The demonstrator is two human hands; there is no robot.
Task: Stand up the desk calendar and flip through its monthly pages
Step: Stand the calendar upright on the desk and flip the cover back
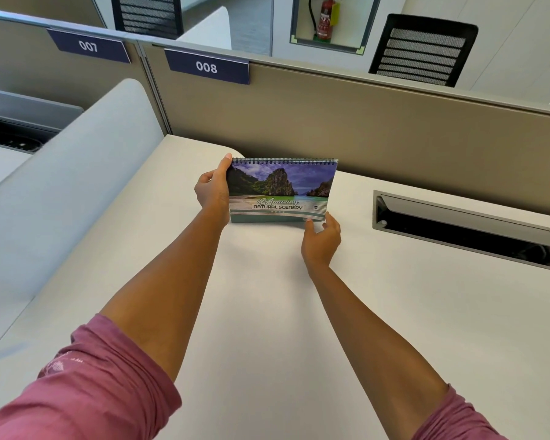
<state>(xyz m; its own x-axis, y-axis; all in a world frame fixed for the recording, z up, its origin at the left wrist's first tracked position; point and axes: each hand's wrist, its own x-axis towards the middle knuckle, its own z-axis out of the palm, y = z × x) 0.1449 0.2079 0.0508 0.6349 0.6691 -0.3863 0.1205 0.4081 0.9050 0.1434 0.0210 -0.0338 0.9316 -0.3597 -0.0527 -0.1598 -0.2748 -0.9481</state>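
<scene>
The calendar (281, 190) stands upright on the white desk (267, 312), towards the far side, just in front of the beige partition (362, 122). Its spiral binding runs along the top edge and its cover faces the camera, showing green cliffs over water under a purple sky, with the words "Amazing Natural Scenery" printed on a striped band below. The left hand (212, 192) is closed around the calendar's left edge: the thumb reaches up to the top left corner by the binding, and the fingers curl behind the cover, out of sight. The right hand (321, 238) is at the bottom right corner, its fingers loosely curled, with the thumb tip and a fingertip touching the lower edge of the cover; whether it actually pinches the cover or only steadies it cannot be told. Both forearms reach out from pink sleeves (92, 385) pushed up near the elbows. To the right of the calendar, well apart, a cable slot (464, 230) in the desk stands open. On the partition's top rail hang two blue plates, "007" (88, 46) to the left and "008" (206, 67) above the calendar. A grey rounded divider (61, 185) borders the desk on the left.
</scene>
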